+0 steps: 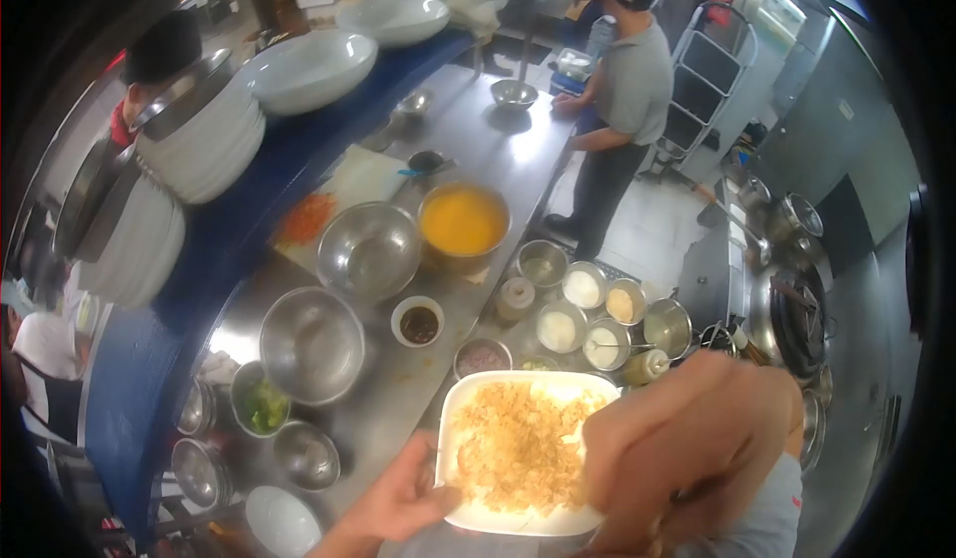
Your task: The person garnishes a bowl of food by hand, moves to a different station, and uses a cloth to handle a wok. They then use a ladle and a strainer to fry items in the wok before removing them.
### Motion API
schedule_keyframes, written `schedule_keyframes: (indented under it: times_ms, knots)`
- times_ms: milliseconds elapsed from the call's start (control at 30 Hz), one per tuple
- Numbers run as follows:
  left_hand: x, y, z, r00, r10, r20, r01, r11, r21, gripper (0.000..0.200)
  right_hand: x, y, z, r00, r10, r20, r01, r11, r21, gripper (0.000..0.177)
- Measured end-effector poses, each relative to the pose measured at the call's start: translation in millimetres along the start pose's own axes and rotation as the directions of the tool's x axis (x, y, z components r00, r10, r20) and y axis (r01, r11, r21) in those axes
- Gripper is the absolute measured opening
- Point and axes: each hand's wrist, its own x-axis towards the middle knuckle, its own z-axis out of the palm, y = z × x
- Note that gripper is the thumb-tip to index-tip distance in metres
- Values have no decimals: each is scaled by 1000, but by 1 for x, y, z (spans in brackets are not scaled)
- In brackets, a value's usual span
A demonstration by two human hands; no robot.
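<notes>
My left hand [398, 503] grips the near left rim of a white rectangular plate [460, 409] piled with yellowish fried rice [518, 448]. My right hand [687, 448] is close to the camera over the plate's right side, fingers curled shut; something thin seems pinched in it, but I cannot make it out. The plate hangs above the steel counter [398, 399].
Steel bowls [311, 344] [368, 251], a pot of orange liquid [462, 223], a small dark sauce dish [418, 324] and several seasoning tins [583, 309] crowd the counter. White plates stack on the blue shelf [229, 249]. A person in grey [622, 100] stands beyond. Woks [792, 319] sit right.
</notes>
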Motion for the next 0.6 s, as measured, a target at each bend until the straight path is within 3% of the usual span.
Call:
schedule_keyframes:
  times_ms: [100, 167, 267, 367, 433, 467, 600]
  knots:
    - [-10, -1, 7, 989, -44, -140, 42, 999, -24, 55, 6, 17, 4, 990, 102, 96, -90, 987, -130, 29]
    - [-11, -8, 5, 983, -36, -182, 31, 999, -33, 60, -3, 57, 31, 973, 168, 157, -99, 923, -371, 33]
    - [-15, -21, 0, 982, 17, -189, -22, 1000, -23, 55, -11, 85, 42, 987, 40, 158, 44, 870, -492, 35]
    - [-17, -36, -9, 983, 100, -155, -101, 995, 3, 46, -21, 85, 44, 999, -38, 3, 36, 935, -352, 34]
    - [-17, -55, -16, 972, 165, -167, -169, 985, -11, 46, -16, 101, 59, 999, -49, -22, 32, 874, -485, 29]
    - [-18, -54, -18, 979, 127, -160, -130, 991, -9, 46, -15, 110, 64, 998, -54, -39, 24, 837, -547, 27]
    - [-19, -57, -32, 986, 39, -163, -38, 999, 11, 45, -17, 129, 64, 978, -191, -80, 131, 870, -476, 25]
